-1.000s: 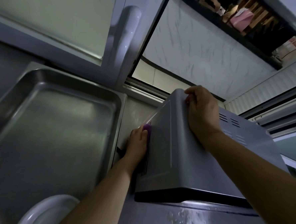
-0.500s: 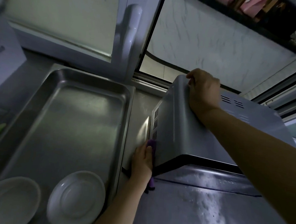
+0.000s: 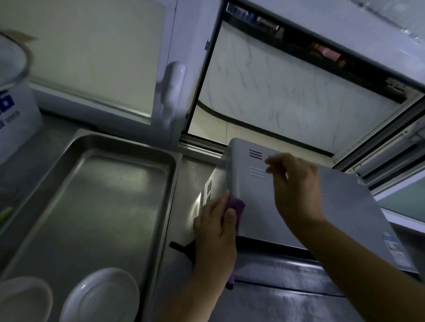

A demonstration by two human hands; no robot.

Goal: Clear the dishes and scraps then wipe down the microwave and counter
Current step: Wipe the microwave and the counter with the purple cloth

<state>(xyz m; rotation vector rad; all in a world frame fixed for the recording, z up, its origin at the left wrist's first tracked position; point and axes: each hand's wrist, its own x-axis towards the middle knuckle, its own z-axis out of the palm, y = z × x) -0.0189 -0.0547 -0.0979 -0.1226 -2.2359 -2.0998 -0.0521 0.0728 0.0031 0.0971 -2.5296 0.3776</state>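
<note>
Purple cloth (image 3: pixel 236 207): soft, floppy rag – it should bunch up under the fingers, so I'd say press it flat with the palm rather than pinch a corner. One end pokes out above the fingers, another bit hangs down by the wrist.
Left hand (image 3: pixel 215 232): centre of the frame, fingers wrapped over the cloth, pushing it against the top left edge of the microwave.
Microwave (image 3: pixel 290 215): grey metal box, centre right, sitting on the steel counter (image 3: pixel 284 312). Looks heavy and stiff, probably a bit slick on steel – better steadied from the top than lifted.
Right hand (image 3: pixel 297 188): over the top panel near the vent slots, fingers loosely bent, holding nothing. Can't tell if it actually touches the metal.
Cloth vs grip: mostly hidden between palm and casing, right at the corner edge.
Steel tray (image 3: pixel 100 191): left of the microwave, two white plates (image 3: pixel 101 298) in its lower part, so the dishes look parked, not cleared.
Stage: wiping the microwave, I reckon; counter not done.
</note>
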